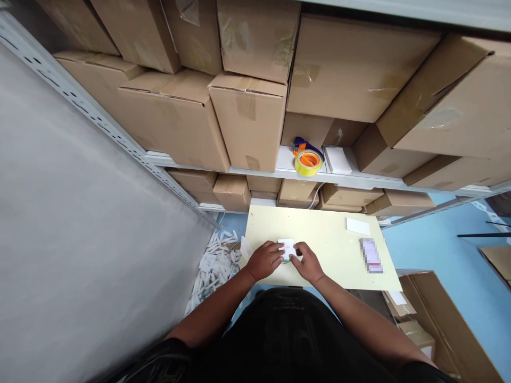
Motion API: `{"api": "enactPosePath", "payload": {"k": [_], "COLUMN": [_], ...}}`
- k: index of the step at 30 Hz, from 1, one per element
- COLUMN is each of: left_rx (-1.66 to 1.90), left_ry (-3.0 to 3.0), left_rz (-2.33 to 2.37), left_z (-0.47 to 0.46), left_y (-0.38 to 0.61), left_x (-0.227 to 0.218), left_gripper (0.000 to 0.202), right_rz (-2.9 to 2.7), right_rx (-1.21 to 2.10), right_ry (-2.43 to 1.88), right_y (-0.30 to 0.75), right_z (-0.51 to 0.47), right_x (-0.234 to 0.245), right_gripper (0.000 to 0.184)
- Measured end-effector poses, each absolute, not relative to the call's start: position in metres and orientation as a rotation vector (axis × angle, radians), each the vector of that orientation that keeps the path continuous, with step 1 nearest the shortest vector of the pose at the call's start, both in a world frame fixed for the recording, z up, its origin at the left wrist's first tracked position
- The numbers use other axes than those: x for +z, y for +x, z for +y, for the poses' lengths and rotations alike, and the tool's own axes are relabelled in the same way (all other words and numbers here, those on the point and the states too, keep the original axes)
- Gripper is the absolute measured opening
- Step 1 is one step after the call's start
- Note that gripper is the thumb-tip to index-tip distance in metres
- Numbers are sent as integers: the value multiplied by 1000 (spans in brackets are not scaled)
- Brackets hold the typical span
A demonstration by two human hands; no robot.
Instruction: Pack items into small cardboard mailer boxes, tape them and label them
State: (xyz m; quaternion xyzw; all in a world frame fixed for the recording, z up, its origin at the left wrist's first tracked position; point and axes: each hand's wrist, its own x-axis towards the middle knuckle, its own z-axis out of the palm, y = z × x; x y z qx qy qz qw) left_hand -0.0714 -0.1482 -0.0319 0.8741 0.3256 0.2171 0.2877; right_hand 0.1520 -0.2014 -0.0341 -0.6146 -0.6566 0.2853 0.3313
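1. Looks like the step in hand is two-handed handling of the small white packet (286,248) on the cream table (319,221).
2. Left hand (263,259) has partly curled fingers on it, at its 2 o'clock; right hand (308,263) holds the edge at its 10 o'clock, thumb and finger slightly parted (firmness? can't tell).
3. Next move probably calls for a light touch.

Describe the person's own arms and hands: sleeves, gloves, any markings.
Left hand and right hand: no gloves. Forearms bare, no watch visible. Black sleeves show above the forearms, matching a black top with faint marks, too small to read.
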Motion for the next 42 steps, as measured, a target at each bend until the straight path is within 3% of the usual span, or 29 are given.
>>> {"api": "enactPosePath", "payload": {"k": [4, 10, 24, 28, 34, 37, 42], "left_rx": [578, 678, 646, 651, 608, 568, 725], "left_ry": [2395, 2508, 2438, 2239, 1352, 1196, 1153], "left_rz": [863, 871, 830, 889, 1250, 1228, 1295], "left_z": [-155, -149, -150, -164, -196, -199, -153], "left_y": [-71, -67, -69, -70, -57, -48, -45], "left_x": [-33, -36, -34, -36, -78, -104, -108], "left_gripper": [29, 26, 26, 35, 98, 96, 81], "right_rz": [-1701, -1871, -2081, -1900, -1376, -1444, -1514], "right_rx": [768, 715, 531, 785, 1444, 1504, 1415], "right_ry": [-1621, -1548, -1449, -1488, -1548, -1688, -1830], "right_y": [153, 166, 176, 176, 175, 169, 144], "right_z": [-202, -199, -198, -204, -207, -201, -152], "right_x": [-34, -28, -35, -37, -73, -89, -87], "right_gripper": [18, 31, 26, 32, 55, 64, 60]}}
